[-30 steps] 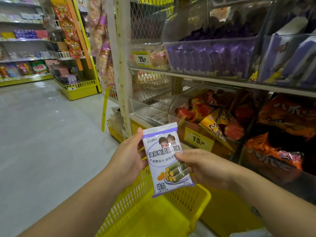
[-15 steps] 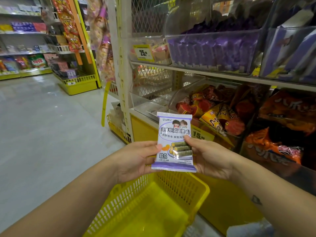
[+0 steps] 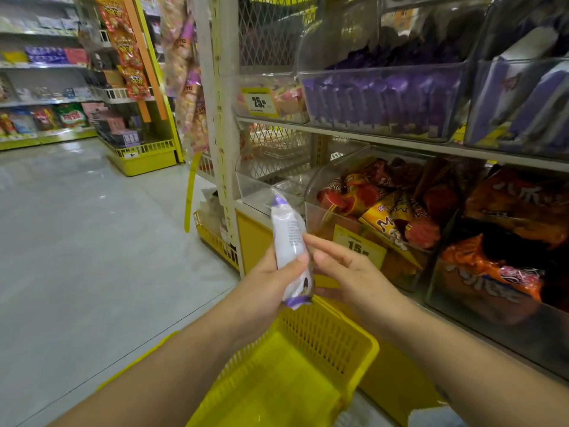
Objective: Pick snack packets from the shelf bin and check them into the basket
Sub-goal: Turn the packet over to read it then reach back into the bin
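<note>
In a shop aisle, one snack packet (image 3: 289, 238), white with purple ends, is held almost upright and edge-on above the far rim of one yellow basket (image 3: 365, 343); the left hand (image 3: 264, 288) grips its lower half, thumb pressed on the near face; the right hand (image 3: 354, 272) lies just beside it with fingers nearly straight and gripping nothing, its index fingertip touching the packet's right edge. Both bare forearms reach in from the bottom of the view; the basket sits below and between them. On the shelf (image 3: 338, 131) to the right, two tiers carry six clear bins, three per tier; the upper middle bin (image 3: 381, 97) holds purple packets, the upper right bin (image 3: 523, 97) white-and-purple packs, the upper left bin (image 3: 286, 100) pinkish ones; on the lower tier the middle bin (image 3: 385, 211) holds red and yellow packets, the right bin (image 3: 508, 241) orange bags, and the contents of the left bin (image 3: 268, 180) cannot be made out. Two yellow price tags show, one marked 25 (image 3: 260, 101), one marked 15 (image 3: 358, 245). A grey floor (image 3: 92, 241) runs left towards more stocked shelving.
</note>
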Action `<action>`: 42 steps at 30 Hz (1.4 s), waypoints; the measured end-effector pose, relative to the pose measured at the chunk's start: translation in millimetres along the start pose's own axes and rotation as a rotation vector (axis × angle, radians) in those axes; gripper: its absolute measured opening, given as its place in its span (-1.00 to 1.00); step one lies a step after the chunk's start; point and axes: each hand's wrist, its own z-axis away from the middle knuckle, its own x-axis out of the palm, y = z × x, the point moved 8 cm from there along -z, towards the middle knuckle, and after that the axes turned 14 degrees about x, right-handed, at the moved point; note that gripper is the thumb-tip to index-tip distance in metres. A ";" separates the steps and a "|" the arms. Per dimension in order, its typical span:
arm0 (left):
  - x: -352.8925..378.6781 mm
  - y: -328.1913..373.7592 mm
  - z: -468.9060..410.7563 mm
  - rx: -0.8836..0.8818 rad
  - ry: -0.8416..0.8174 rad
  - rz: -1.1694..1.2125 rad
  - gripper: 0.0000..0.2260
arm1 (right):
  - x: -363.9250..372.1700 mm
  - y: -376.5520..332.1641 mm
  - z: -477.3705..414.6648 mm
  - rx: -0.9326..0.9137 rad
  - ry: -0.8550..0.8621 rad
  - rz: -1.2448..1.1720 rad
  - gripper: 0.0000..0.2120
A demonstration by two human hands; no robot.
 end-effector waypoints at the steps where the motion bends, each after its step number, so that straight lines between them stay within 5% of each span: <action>1: -1.1 -2.0 0.9 -0.026 0.002 0.062 -0.55 | -4.5 -0.8 -0.9 -0.014 0.029 0.000 -0.66; 5: 0.7 -8.2 1.6 -0.062 -0.092 0.095 -0.59 | -25.7 -4.1 -6.3 -0.029 0.127 -0.059 -0.62; 9: 0.9 -6.4 0.6 -0.009 -0.156 -0.034 -0.42 | -33.4 -7.8 -6.3 -0.053 0.110 -0.050 -0.67; 18: -9.9 -4.4 -5.4 0.092 -0.047 -0.167 -0.31 | -25.8 -35.5 14.0 -0.332 0.133 0.191 -0.55; 24: -15.0 -14.6 -4.1 -0.059 -0.023 0.171 -0.37 | -18.0 -30.2 11.6 -0.194 -0.073 0.023 -0.55; 31: -35.8 -14.1 -8.1 -0.089 0.088 0.237 -0.34 | -17.0 -16.4 11.0 -0.020 -0.225 0.076 -0.45; 42: -28.1 -7.4 -9.5 -0.041 0.061 0.197 -0.22 | -27.2 -13.4 7.0 -0.167 0.032 0.478 -0.21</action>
